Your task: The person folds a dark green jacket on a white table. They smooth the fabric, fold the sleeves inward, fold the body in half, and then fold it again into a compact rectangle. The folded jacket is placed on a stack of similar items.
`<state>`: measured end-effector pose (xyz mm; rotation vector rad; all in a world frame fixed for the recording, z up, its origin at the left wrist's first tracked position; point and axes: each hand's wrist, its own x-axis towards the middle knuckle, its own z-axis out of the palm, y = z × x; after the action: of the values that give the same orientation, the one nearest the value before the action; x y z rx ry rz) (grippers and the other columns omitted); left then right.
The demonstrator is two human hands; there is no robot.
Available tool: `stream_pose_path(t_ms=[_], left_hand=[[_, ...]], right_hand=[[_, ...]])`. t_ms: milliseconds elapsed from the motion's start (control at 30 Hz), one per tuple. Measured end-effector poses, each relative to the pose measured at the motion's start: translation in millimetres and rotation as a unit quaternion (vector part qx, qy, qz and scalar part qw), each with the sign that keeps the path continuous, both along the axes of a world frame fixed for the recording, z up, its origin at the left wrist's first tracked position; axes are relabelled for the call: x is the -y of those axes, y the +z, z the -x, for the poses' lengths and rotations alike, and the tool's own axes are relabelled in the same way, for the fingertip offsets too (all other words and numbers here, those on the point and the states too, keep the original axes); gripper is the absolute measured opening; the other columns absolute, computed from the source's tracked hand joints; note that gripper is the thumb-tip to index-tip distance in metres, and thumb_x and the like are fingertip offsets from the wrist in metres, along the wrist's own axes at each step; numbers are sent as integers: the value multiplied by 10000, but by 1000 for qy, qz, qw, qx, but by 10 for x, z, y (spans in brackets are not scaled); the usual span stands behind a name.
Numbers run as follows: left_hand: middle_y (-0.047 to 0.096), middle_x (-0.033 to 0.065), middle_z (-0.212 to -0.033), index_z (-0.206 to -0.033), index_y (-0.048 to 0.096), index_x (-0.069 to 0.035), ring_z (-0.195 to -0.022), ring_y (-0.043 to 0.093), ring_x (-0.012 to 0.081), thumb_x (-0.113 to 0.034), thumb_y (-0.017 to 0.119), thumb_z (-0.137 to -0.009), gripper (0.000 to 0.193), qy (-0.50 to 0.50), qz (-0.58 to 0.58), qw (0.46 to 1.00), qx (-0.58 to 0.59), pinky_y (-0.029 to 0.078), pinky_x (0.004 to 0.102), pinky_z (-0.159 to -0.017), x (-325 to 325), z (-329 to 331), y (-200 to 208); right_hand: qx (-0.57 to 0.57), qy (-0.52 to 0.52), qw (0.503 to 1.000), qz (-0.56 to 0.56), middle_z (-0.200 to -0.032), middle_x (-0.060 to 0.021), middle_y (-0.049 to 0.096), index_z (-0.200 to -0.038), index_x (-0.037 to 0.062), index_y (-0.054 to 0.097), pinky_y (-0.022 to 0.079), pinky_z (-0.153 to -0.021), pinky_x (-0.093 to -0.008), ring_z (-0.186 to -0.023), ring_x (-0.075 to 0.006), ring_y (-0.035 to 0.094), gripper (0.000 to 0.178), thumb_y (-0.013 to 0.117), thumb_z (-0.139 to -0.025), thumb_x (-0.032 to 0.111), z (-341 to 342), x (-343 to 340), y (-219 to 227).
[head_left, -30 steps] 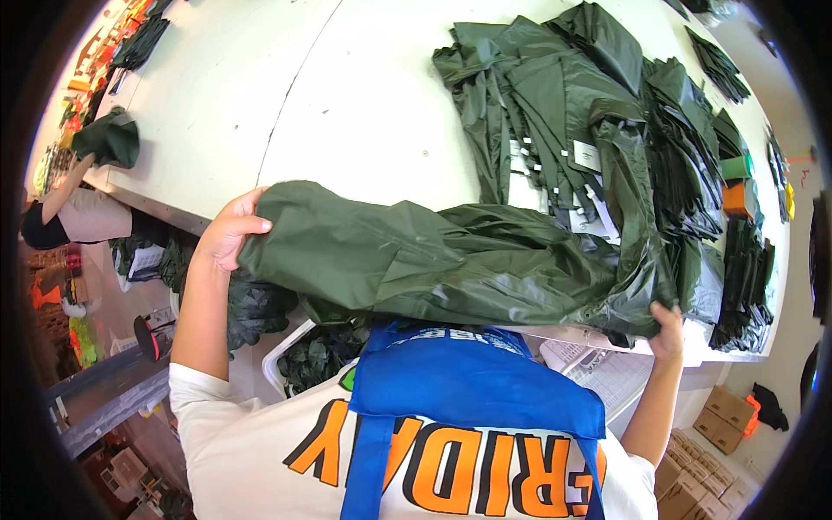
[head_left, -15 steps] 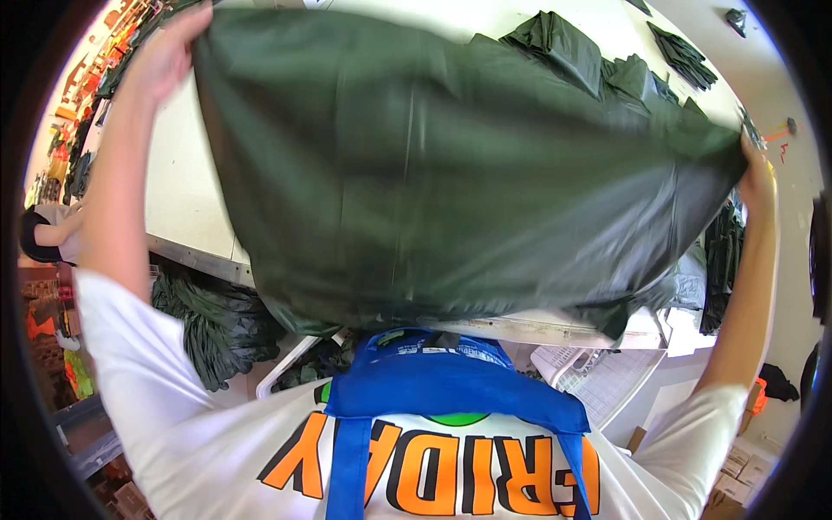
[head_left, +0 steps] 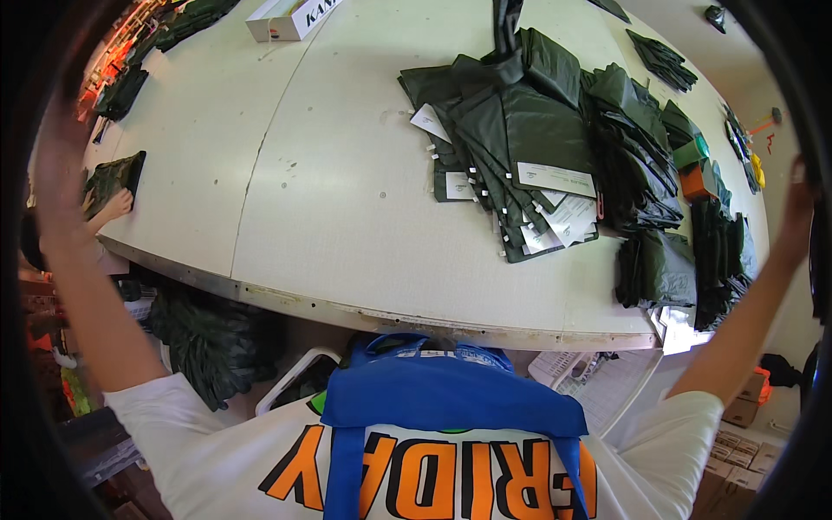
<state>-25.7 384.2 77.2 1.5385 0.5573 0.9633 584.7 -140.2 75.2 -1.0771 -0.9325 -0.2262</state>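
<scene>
Both my arms are raised and spread wide. At the dim left rim is my left hand (head_left: 66, 130), its fingers lost in shadow. My right hand (head_left: 799, 191) reaches the right rim, and its fingers are too dark to make out. No dark green sheet shows between them; whether either hand holds one beyond the picture's edge cannot be seen. Folded dark green shiny pieces (head_left: 546, 130) with white paper labels lie in an overlapping pile on the white table (head_left: 329, 191). Right of them is a stack of dark green bundles (head_left: 641, 165).
A white box (head_left: 282, 24) stands at the table's far side. To the left, another person's hand (head_left: 117, 206) touches a folded dark green piece (head_left: 121, 178). Crumpled dark green material (head_left: 212, 338) hangs under the table's front edge (head_left: 347, 319). Cardboard boxes (head_left: 745, 459) sit lower right.
The dark green sheet stretched between my hands has gone out of view, uncovering the table and labelled pile. My hands have moved outward to the picture's rims.
</scene>
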Motion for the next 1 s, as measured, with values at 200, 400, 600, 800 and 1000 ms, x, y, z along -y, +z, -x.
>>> stream_pose_path(t_ms=[200,400,600,800,1000], left_hand=[[591,-68,-933,-1042,622,-130,-706,486,44,-240,630,-917,167,104,193,971,-96,384,222,-633,-308,322,-2378],[544,-55,-832,-1049,613,-137,-686,437,59,-248,668,-874,215,214,204,891,-345,358,220,-568,-198,938,-3674],[476,123,-1277,-1203,523,-66,-1204,441,264,-118,616,-850,369,279,-318,783,-455,340,382,-1025,700,106,-3676],[639,121,-1057,-1157,561,5,-911,634,187,-204,602,-934,309,-278,539,759,-237,541,303,-730,2965,-1117,-3719],[640,93,-956,-1059,591,-6,-793,611,133,-184,598,-936,216,-244,675,678,-158,457,223,-554,3206,-1527,-4229]], right_hand=[[-325,-71,938,96,-1354,-77,458,-1323,136,463,310,-1051,-375,-1246,-218,433,501,634,-881,298,761,279,-2571],[-504,-142,794,309,-1325,-84,481,-1296,127,485,331,-1026,-372,-1221,-221,452,475,632,-874,286,2152,851,-4230],[-477,-210,724,452,-1296,-91,504,-1270,118,507,351,-1001,-369,-1196,-223,472,449,629,-867,274,2901,1449,-4378],[-425,-234,692,535,-1268,-98,527,-1244,110,529,371,-976,-366,-1171,-225,492,425,627,-860,262,3062,1689,-4278],[-393,-260,665,579,-1239,-106,550,-1218,101,551,392,-951,-363,-1146,-227,512,401,624,-853,250,3222,1938,-4178]])
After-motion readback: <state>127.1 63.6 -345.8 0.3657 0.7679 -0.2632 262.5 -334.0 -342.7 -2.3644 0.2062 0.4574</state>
